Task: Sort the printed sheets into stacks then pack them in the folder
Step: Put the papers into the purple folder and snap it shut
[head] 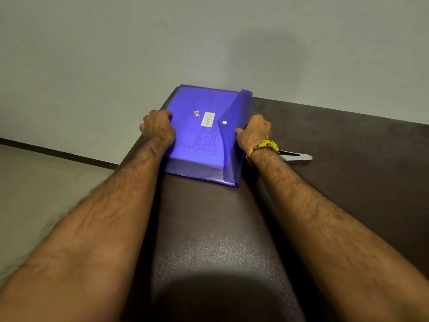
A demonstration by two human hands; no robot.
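To my left a pale grey floor (34, 182) runs up to a dark skirting strip (58, 153) at the foot of a plain grey-green wall (116, 54). In front of me stretches the dark brown table with a faintly speckled, matte top (209, 240), its far left corner close to the wall.

On that corner lies the translucent blue-violet plastic snap folder (202, 135), bulging with a thick block of printed sheets (204, 141) whose tabled text shows faintly through the cover. My left hand (159, 131) grips the folder's left edge, fingers curled over it. On the cover sit a small orange sticker (196, 113) and a white rectangular label (207, 119); just right of them the pointed flap is folded down, with its white round snap button (224, 122) at the tip. My right hand (254, 132) clasps the folder's right edge over the flap, fingers bent around it. A knotted yellow and red thread band (262, 147) circles that wrist. Just beyond it, flat on the table, lies a grey metal stapler (297, 158), partly hidden by my forearm.
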